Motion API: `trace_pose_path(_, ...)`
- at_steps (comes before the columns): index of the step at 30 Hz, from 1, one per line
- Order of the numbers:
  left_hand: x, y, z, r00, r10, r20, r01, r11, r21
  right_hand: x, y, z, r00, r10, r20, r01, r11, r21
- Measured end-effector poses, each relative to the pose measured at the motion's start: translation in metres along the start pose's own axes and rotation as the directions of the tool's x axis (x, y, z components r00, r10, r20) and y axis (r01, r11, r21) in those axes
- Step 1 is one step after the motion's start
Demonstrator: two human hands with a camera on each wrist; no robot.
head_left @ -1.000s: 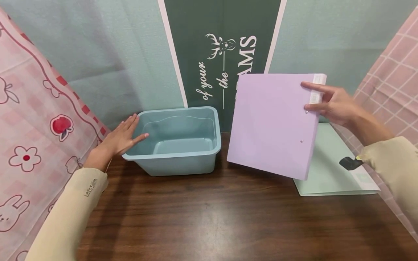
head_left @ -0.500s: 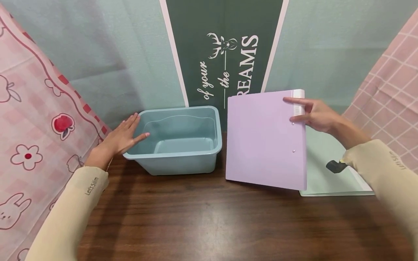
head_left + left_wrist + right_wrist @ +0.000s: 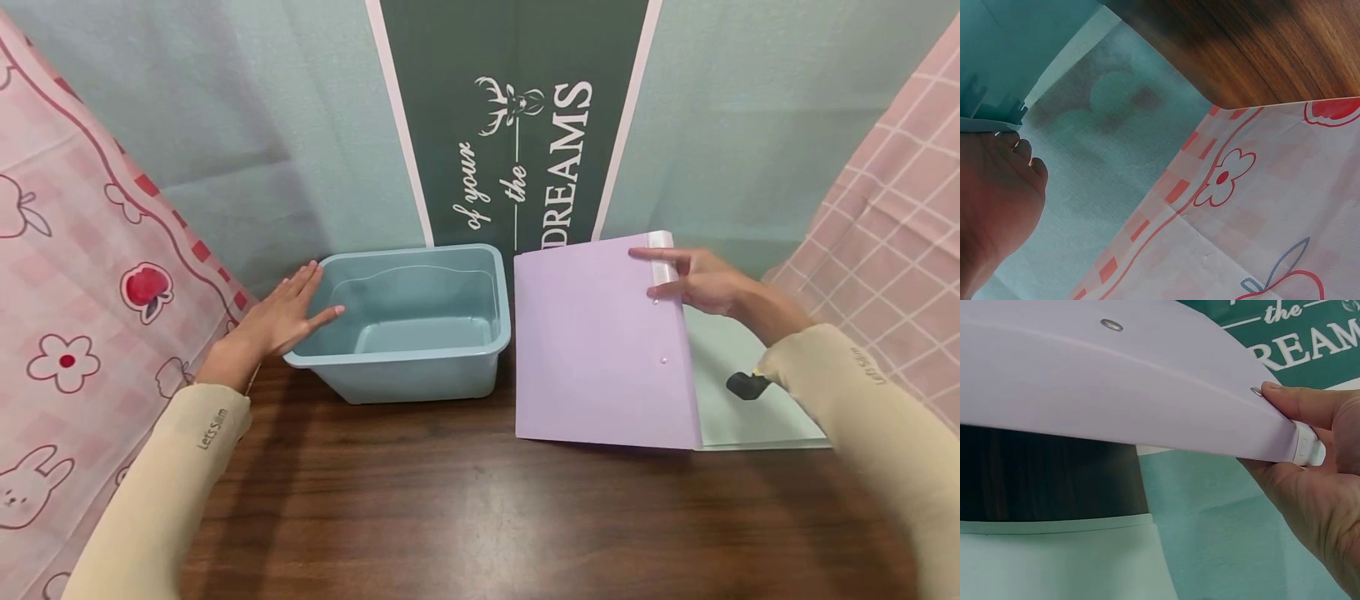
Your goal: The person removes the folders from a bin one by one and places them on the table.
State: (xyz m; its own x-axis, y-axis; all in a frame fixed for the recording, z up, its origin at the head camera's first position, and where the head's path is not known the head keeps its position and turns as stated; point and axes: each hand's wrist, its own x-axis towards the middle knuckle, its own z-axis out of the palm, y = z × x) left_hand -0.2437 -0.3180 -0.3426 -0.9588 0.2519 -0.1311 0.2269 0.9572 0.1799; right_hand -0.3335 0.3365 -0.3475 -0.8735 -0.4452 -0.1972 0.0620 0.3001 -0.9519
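My left hand [image 3: 277, 321] rests on the left rim of a blue plastic basin [image 3: 405, 379], fingers straight and thumb out over the inside. The left wrist view shows that hand [image 3: 1000, 200] against the edge of the basin [image 3: 1016, 50]. With my right hand [image 3: 708, 279] I hold a lilac ring binder [image 3: 600, 350] by the far end of its spine, just right of the basin. In the right wrist view, the thumb of the right hand [image 3: 1329, 444] presses near a metal rivet on the binder [image 3: 1116, 387]. The near edge of the binder is low over the tabletop.
A pale green folder [image 3: 750, 417] lies on the brown wooden table [image 3: 480, 517], partly under the binder and right arm. A small black piece [image 3: 746, 385] shows by the right cuff. Cloth hangs behind, with pink cloth [image 3: 112, 275] at the left and right.
My right hand has brought the lilac binder down and leftward, toward the table beside the basin. The left hand has stayed on the basin rim.
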Motion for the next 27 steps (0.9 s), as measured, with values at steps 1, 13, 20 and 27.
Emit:
trace_pose_path(1, 0.000, 0.000, 0.000, 1.000, -0.001, 0.002, 0.001, 1.000, -0.002, 0.001, 0.002, 0.000, 1.000, 0.012, 0.003, -0.012, 1.000, -0.001)
trace_pose_path(13, 0.001, 0.001, -0.001, 1.000, -0.001, 0.006, 0.001, 1.000, 0.015, 0.027, 0.033, 0.002, 0.993, 0.110, 0.041, -0.103, 0.985, -0.139)
trace_pose_path(20, 0.002, 0.003, -0.002, 1.000, -0.005, 0.011, 0.004, 1.000, 0.029, 0.038, 0.044, 0.004, 0.991, 0.125, 0.046, -0.113, 0.973, -0.199)
trace_pose_path(27, 0.001, 0.003, -0.004, 1.000, -0.003, 0.017, 0.003, 0.999, 0.044, 0.045, 0.055, 0.009, 0.993, 0.112, 0.037, -0.098, 0.958, -0.270)
